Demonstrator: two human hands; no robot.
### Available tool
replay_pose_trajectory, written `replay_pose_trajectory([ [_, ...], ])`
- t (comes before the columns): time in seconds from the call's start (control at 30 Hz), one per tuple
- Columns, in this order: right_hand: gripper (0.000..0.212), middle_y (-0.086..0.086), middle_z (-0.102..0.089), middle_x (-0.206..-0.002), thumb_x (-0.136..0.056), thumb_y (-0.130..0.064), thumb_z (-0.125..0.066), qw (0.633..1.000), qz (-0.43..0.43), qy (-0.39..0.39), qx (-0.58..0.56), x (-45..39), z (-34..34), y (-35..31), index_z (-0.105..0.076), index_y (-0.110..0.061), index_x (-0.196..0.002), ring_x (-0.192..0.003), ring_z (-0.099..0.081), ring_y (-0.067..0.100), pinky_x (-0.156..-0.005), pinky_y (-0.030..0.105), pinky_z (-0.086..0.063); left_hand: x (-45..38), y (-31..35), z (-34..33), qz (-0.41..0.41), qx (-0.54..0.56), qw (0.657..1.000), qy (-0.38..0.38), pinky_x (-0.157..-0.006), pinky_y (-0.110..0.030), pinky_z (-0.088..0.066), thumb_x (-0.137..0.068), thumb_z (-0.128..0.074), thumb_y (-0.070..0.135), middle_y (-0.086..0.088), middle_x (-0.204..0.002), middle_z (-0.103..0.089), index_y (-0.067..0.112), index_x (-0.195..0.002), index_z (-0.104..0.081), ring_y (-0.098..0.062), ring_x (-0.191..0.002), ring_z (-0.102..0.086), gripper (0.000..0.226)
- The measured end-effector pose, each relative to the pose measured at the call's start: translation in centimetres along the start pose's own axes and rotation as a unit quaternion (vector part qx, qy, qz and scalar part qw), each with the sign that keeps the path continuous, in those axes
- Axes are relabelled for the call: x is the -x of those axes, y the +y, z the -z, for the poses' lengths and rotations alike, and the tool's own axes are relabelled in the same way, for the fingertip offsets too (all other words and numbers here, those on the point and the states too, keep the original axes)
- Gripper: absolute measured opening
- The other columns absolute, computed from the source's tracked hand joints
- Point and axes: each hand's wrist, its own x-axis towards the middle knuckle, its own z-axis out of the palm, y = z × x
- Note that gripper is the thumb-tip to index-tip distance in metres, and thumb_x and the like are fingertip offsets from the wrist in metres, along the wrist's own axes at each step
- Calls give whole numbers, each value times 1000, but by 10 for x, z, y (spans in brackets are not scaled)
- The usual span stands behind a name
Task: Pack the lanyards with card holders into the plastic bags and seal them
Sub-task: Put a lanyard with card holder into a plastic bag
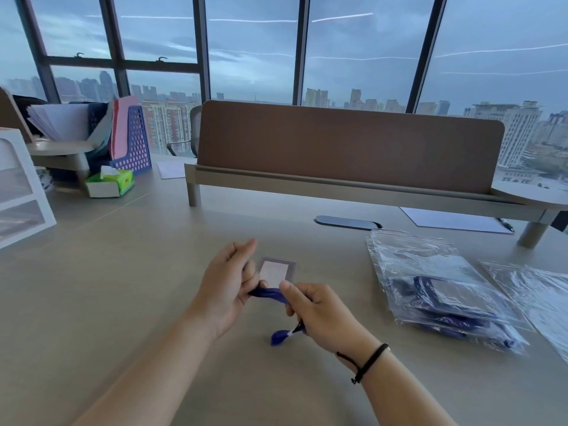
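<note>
Both hands hold one blue lanyard (266, 292) above the middle of the desk. My left hand (226, 284) grips the bundled strap, and my right hand (316, 313) pinches its other end. A loose blue loop (279, 337) hangs below the right hand. The clear card holder (277, 270) with a grey frame lies flat on the desk just behind my fingers. On the right lies a pile of clear plastic bags (442, 293) with blue lanyards and card holders inside. More plastic bags (534, 293) without visible contents lie further right.
A brown desk divider on legs (347, 149) spans the back, with a grey cable grommet (347, 223) before it. White paper and a pen (455, 221) lie under the divider's right end. A green tissue box (110, 182), blue file rack (132, 139) and white drawer unit (18, 192) stand left.
</note>
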Motion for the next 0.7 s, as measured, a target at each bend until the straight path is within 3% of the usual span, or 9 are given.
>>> replay_pose_trajectory([
  [0.1, 40, 11, -50, -66, -104, -32, -41, 994, -13, -4, -106, 1, 1, 1, -55, -9, -73, -52, -40, 20, -52, 30, -35, -2, -11, 2, -74, -218, 973, -23, -60, -33, -41, -98, -59, 30, 6, -49, -34, 18, -91, -55, -12, -45, -31, 14],
  [0.17, 35, 12, -50, -67, -104, -20, -37, 990, -8, 4, -139, 2, 2, 0, -53, -6, -76, -50, -42, 18, -52, 25, -36, 0, -17, 2, -114, -300, 946, -55, -57, -35, -49, -97, -61, 31, 8, -53, -43, 25, -95, -66, -10, -52, -45, 8],
  [0.23, 34, 14, -52, -65, -104, -15, -37, 984, 3, 20, -178, 2, 2, 0, -54, -4, -77, -48, -45, 15, -49, 21, -36, 4, -21, 0, -107, -311, 936, -127, -63, -41, -53, -101, -55, 28, -2, -64, -58, 20, -93, -72, -16, -63, -57, 21],
  [0.33, 34, 14, -61, -67, -103, -12, -40, 972, 7, 47, -230, 0, 3, 0, -62, 1, -82, -49, -50, 14, -44, 19, -37, 7, -25, -4, -90, -287, 934, -196, -65, -36, -49, -105, -45, 30, -11, -70, -61, 12, -87, -69, -22, -67, -61, 35],
  [0.4, 33, 16, -64, -71, -103, -13, -43, 964, 1, 60, -257, -2, 3, 2, -67, 3, -87, -53, -52, 16, -47, 20, -40, 7, -25, -6, -98, -293, 933, -184, -65, -30, -46, -100, -45, 40, -11, -70, -56, 13, -84, -67, -16, -67, -56, 38],
  [0.47, 31, 19, -67, -76, -102, -14, -47, 955, -9, 65, -290, -5, 2, 2, -70, 3, -92, -58, -58, 18, -55, 25, -47, 7, -26, -5, -110, -313, 927, -175, -63, -27, -41, -95, -48, 49, 1, -67, -55, 13, -83, -67, -13, -64, -51, 42],
  [0.6, 24, 35, -68, -94, -97, -11, -56, 945, -34, 53, -321, -17, -5, -4, -74, 5, -94, -79, -67, 36, -82, 44, -58, 3, -27, -2, -95, -333, 927, -145, -64, -29, -44, -90, -54, 63, 9, -63, -62, 17, -88, -70, -11, -61, -55, 49],
  [0.7, 14, 26, -73, -90, -91, -9, -65, 953, -78, 67, -285, -32, -6, -13, -77, 0, -93, -78, -70, 32, -82, 41, -60, -1, -25, 2, -66, -301, 944, -119, -66, -36, -47, -92, -52, 58, -3, -66, -67, 4, -92, -68, -17, -62, -59, 56],
])
